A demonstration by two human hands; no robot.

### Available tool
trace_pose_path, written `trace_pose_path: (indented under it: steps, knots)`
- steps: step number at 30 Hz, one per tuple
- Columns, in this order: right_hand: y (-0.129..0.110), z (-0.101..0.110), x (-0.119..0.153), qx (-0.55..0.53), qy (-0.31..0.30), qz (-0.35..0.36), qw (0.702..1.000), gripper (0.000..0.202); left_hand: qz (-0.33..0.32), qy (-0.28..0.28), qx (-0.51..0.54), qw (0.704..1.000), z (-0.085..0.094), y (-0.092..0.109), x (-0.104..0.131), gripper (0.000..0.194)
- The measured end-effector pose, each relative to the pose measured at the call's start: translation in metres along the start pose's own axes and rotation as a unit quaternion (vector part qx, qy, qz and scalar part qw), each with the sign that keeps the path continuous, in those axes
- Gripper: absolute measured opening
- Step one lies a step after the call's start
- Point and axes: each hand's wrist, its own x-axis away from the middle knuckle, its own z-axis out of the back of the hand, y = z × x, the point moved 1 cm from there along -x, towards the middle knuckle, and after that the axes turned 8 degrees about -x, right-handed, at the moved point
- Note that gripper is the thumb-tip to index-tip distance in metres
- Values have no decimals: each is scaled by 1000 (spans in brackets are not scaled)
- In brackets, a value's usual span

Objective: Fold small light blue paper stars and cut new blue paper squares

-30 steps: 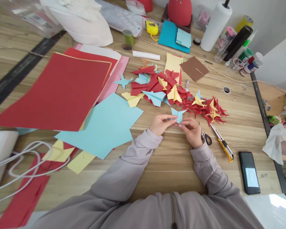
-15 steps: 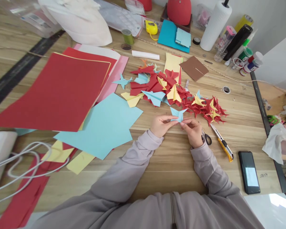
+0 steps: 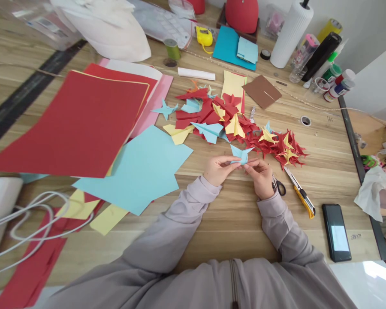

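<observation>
A small folded light-blue origami paper (image 3: 241, 154) with two pointed tips spread upward is pinched between both my hands. My left hand (image 3: 218, 169) is closed on its left side, thumb and fingers at the lower edge. On the right side my right hand (image 3: 260, 176) is closed on it as well, its thumb near the bottom fold. Just beyond lies a heap of folded red paper pieces (image 3: 209, 112) mixed with yellow and blue ones. Black-handled scissors (image 3: 280, 187), partly hidden, rest beside my right wrist, with a yellow utility knife (image 3: 300, 193) to their right.
Large red sheets (image 3: 73, 124) and a blue sheet (image 3: 141, 171) cover the table's left side. White cables (image 3: 48, 210) curl at the lower left. A phone (image 3: 336, 231) lies at the right. Bottles (image 3: 339, 88), a yellow tape measure (image 3: 203, 37) and brown paper (image 3: 261, 92) are farther back.
</observation>
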Motion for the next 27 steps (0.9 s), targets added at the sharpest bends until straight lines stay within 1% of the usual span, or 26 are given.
trace_pose_path:
  steps: [3,6,11,14,20,27]
  knots:
    - [0,1,-1,-15,2,-1,1000,13,0,-11,5,1000,0,2,0,24]
    - [1,3,-2,-25,18,-9,1000,15,10,-16,2,1000,1,3,-1,26]
    - [0,3,-2,-11,9,-25,1000,19,13,0,-24,1000,2,1,-1,24]
    - [-1,2,-1,9,14,-29,999,20,9,7,-32,999,2,-1,-1,23]
    - [-1,2,-1,5,19,-27,999,20,28,-11,12,999,-1,-2,0,27]
    - [0,1,-1,-3,20,-29,999,19,20,5,12,1000,-2,-1,1,25]
